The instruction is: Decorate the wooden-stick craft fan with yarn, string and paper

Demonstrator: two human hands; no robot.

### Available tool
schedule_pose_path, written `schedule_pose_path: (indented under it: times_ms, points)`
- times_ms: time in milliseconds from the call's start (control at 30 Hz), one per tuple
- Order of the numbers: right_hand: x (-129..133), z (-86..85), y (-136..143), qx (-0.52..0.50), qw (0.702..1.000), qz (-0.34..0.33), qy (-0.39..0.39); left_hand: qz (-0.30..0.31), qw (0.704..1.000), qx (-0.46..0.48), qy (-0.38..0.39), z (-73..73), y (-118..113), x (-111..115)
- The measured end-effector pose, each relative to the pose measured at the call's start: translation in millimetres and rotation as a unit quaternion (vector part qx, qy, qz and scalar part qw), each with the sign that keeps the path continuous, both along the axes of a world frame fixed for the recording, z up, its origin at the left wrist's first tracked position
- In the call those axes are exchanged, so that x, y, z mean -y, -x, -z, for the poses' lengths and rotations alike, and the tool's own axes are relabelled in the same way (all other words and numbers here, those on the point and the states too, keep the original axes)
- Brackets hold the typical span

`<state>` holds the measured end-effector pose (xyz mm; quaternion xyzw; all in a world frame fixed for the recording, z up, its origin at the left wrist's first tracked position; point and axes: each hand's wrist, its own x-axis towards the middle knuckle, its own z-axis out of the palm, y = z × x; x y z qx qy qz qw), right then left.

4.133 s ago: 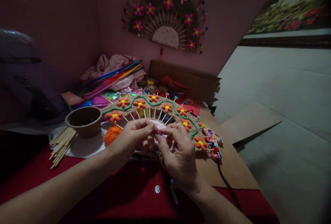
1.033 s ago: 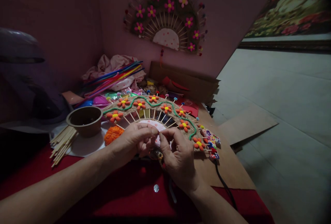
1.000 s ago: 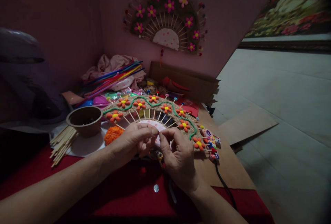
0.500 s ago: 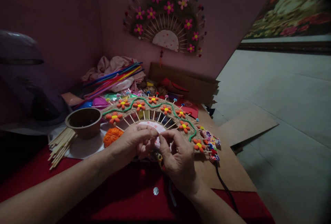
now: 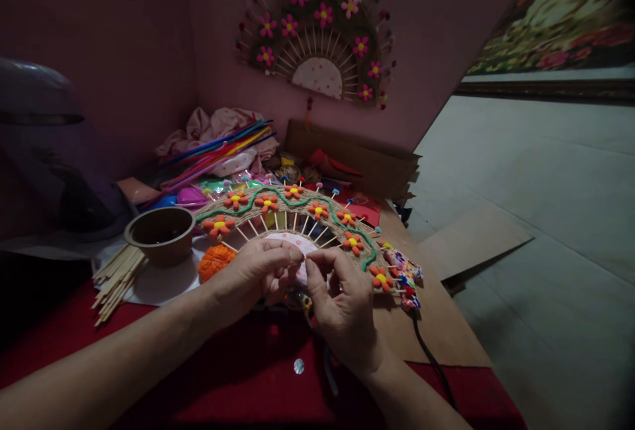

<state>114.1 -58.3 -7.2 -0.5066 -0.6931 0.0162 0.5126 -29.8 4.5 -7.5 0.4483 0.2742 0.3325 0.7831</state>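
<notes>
Both hands meet over the lower middle of a half-round fan (image 5: pixel 278 193) wrapped in twine, with orange flowers, a wavy green cord and light sticks. My left hand (image 5: pixel 270 268) pinches with thumb and forefinger; what it holds is too small to name. Fingertips nearly touching it, my right hand (image 5: pixel 342 298) is closed in a pinch too, on something I cannot make out. Below the fingers is a small shiny dark and yellowish item (image 5: pixel 299 299), partly hidden. The fan's white dotted centre (image 5: pixel 292 239) shows behind the hands.
At the left are a brown bowl (image 5: pixel 161 235), wooden sticks (image 5: pixel 116 281) and an orange yarn ball (image 5: pixel 215 261). A black cord (image 5: pixel 429 350) crosses the cardboard (image 5: pixel 436 317) at right. A silvery disc (image 5: pixel 298 366) lies on the red cloth (image 5: pixel 238 377). Another fan (image 5: pixel 317 40) is on the wall.
The fingers have shifted very slightly, and the small shiny item beneath them has turned a little. Both hands keep their pinches.
</notes>
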Motion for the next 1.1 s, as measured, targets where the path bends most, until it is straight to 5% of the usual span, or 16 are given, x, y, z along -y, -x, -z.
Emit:
schedule_pose_path:
  times_ms: [1100]
  points:
    - [-4.2, -1.1, -0.4, -0.016, 0.999, -0.044, -0.006, 0.012, 1.0, 0.018, 0.007, -7.9, -1.6, 5.0]
